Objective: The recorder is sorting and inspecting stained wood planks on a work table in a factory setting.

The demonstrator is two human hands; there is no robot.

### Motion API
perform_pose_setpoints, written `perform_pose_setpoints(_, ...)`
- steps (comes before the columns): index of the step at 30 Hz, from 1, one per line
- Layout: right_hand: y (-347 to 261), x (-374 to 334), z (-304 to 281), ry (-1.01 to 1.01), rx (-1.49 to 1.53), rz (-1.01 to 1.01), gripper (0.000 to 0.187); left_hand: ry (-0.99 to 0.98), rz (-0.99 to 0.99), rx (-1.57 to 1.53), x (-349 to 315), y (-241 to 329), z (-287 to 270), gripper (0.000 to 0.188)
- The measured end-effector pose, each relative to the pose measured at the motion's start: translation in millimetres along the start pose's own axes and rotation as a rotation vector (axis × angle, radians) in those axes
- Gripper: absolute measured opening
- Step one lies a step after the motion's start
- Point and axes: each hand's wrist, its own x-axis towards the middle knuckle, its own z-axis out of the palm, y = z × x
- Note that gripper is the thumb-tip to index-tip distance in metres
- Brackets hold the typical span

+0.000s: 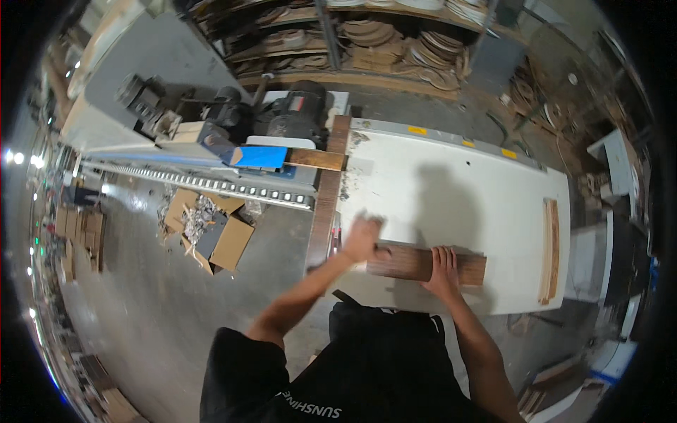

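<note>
Looking down from my head, I have a brown wooden board (405, 263) lying crosswise near me on the white worktop (522, 211), a little right of the machine. My right hand (443, 271) grips it right of its middle, fingers over the top and thumb on the near side. My left hand (362, 241) is at the board's left end, blurred; I cannot tell whether its fingers are closed on anything or just touching the wood.

At the right end of the worktop lies a long wooden strip (550, 250), pointing away from me. Along the left edge runs a dark brown strip (328, 194). Farther left stands the grey machine (169, 70) with a black motor (301, 111), and a blue panel (261, 156) on its near side. On the floor to the left sits an open cardboard box (233, 243) with scraps in it. Shelves (381, 77) at the far side hold curved wooden pieces.
</note>
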Motion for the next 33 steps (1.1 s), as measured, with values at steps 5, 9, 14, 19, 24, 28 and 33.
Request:
perform_pose_setpoints(5, 10.2, -5.7, 12.7, 0.021, -0.04, -0.029, 0.11, 0.022, -0.368, 0.507, 57.0, -131.1, -86.8, 0.099)
perform_pose_setpoints(9, 12.7, -11.0, 20.0, 0.003, -0.007, 0.016, 0.114, -0.191, -0.542, 0.559, 84.4, -209.3, -133.6, 0.115)
perform_pose_setpoints(14, 8.2, -9.9, 11.0, 0.04, 0.08, -0.009, 0.115, -0.382, -0.552, 0.591, 108.4, -237.5, -128.3, 0.083)
perform_pose_setpoints(19, 24.2, -23.2, 11.7, 0.06, 0.104, 0.07, 0.112, -0.152, -0.016, 0.212, 170.6, -100.5, -57.4, 0.073)
perform_pose_setpoints(24, 26.4, -22.5, 8.7, 0.155, 0.096, -0.029, 0.111, -0.362, 0.036, 0.156, 183.3, 38.2, 36.1, 0.081)
perform_pose_setpoints(28, 26.3, -28.1, 5.7, 0.184, 0.054, -0.025, 0.124, -0.363, 0.078, -0.055, 169.1, 94.0, 87.6, 0.052)
perform_pose_setpoints(33, 29.0, -34.4, 6.5, 0.192, 0.06, 0.009, 0.133, -0.372, -0.013, -0.557, 122.0, 107.2, 103.9, 0.031)
